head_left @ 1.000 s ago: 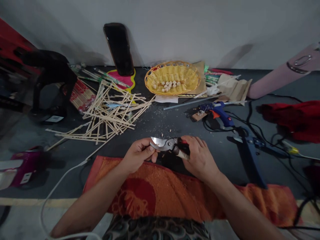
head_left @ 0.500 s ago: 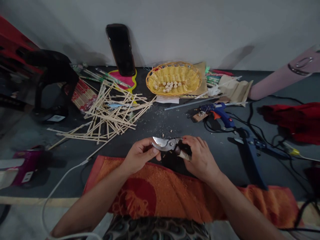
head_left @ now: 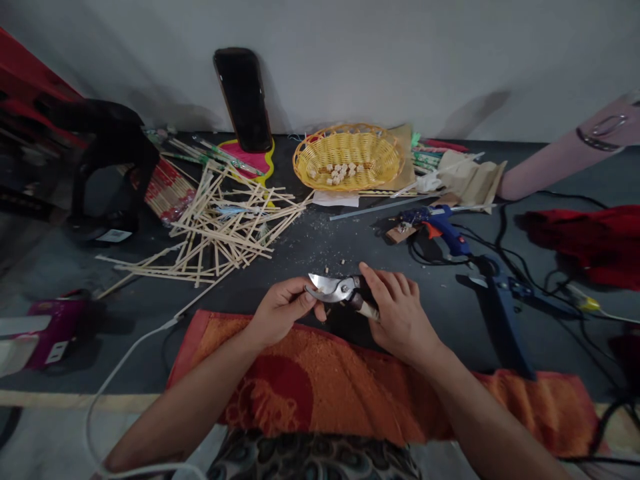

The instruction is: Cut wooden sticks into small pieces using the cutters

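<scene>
My right hand (head_left: 403,317) is closed around the handles of a pair of pruning shears (head_left: 344,289), with one finger stretched along the upper handle. The curved metal blades point left, toward my left hand (head_left: 285,312). That hand is pinched at the blade tips; whatever lies between its fingers is too small and hidden to make out. Just beyond the blades, tiny pale wooden bits (head_left: 343,262) lie on the dark table. An orange towel (head_left: 350,380) is spread beneath my forearms.
Thin wooden sticks (head_left: 225,233) are heaped at left. A yellow wicker basket (head_left: 310,150) with small wooden pieces stands at the back, near a leaning phone (head_left: 245,100). On the right are a blue glue gun (head_left: 445,230), a dark blue cutting tool (head_left: 505,313) and a pink bottle (head_left: 560,150).
The shears have shifted slightly right. On my right hand, one finger has straightened up along the upper handle. My left hand has moved a touch right and stays pinched.
</scene>
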Demonstrator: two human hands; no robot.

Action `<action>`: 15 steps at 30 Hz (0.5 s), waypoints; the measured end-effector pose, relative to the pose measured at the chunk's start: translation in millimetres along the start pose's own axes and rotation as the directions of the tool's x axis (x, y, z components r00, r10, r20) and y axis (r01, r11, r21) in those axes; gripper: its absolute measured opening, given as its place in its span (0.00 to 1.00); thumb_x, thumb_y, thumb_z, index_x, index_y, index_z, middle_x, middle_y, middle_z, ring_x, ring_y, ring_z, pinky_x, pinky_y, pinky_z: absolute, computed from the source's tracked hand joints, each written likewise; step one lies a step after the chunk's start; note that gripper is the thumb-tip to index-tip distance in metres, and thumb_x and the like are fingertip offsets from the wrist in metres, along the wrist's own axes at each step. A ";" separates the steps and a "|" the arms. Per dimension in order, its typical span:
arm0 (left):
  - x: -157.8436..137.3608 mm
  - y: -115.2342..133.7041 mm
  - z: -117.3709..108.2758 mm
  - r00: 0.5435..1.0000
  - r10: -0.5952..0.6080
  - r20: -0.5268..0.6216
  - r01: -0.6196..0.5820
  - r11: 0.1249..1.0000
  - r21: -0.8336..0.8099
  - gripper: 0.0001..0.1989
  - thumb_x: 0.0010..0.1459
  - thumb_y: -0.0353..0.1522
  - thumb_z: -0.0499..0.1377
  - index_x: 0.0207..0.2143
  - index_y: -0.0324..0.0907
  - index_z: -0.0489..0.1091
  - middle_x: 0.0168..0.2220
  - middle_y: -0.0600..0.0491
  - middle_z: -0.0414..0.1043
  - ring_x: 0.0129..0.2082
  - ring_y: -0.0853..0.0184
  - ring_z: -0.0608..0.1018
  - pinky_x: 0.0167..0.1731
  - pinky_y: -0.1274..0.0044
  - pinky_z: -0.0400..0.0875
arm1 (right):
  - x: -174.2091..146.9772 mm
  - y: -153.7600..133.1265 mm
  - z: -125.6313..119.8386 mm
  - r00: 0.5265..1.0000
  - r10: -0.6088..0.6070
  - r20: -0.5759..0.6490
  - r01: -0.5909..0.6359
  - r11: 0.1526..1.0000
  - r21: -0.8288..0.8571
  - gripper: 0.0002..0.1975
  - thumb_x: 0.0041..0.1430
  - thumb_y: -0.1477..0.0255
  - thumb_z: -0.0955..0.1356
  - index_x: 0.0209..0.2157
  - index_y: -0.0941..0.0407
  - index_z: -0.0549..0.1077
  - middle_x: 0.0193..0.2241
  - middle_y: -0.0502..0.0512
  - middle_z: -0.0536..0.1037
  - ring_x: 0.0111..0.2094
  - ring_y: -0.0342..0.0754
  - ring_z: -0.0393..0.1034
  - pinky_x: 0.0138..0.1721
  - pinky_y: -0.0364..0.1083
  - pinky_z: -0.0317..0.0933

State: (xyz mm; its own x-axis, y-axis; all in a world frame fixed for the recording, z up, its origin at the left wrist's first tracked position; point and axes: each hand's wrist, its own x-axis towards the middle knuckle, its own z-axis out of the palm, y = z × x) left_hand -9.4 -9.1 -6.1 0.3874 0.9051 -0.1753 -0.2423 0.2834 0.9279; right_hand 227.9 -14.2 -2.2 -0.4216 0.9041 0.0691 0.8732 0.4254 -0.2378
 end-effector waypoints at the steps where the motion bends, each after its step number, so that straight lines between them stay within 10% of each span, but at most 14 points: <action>1: 0.2 0.2 0.2 1.000 -0.001 0.006 0.001 1.000 0.003 0.09 0.62 0.35 0.57 0.32 0.39 0.72 0.25 0.53 0.76 0.24 0.74 0.71 0.28 0.81 0.61 | 0.0 -0.1 0.1 1.000 0.004 -0.001 -0.004 1.000 0.002 0.38 0.55 0.75 0.64 0.65 0.55 0.45 0.51 0.62 0.67 0.49 0.57 0.59 0.46 0.57 0.55; 15: 2.5 5.8 0.5 0.998 0.069 -0.015 -0.061 0.950 0.305 0.11 0.61 0.36 0.57 0.31 0.39 0.73 0.28 0.51 0.78 0.32 0.67 0.77 0.39 0.76 0.67 | -0.8 -1.7 0.6 1.000 0.005 -0.005 -0.005 0.999 0.033 0.38 0.56 0.73 0.63 0.65 0.54 0.44 0.51 0.64 0.67 0.48 0.59 0.59 0.44 0.57 0.56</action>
State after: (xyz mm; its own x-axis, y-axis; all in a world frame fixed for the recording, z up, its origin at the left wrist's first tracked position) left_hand -9.4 -5.4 -1.0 0.3566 0.9271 -0.1158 0.0176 0.1173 0.9929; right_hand 226.6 -15.7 -2.5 -0.4159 0.9065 0.0729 0.8668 0.4193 -0.2700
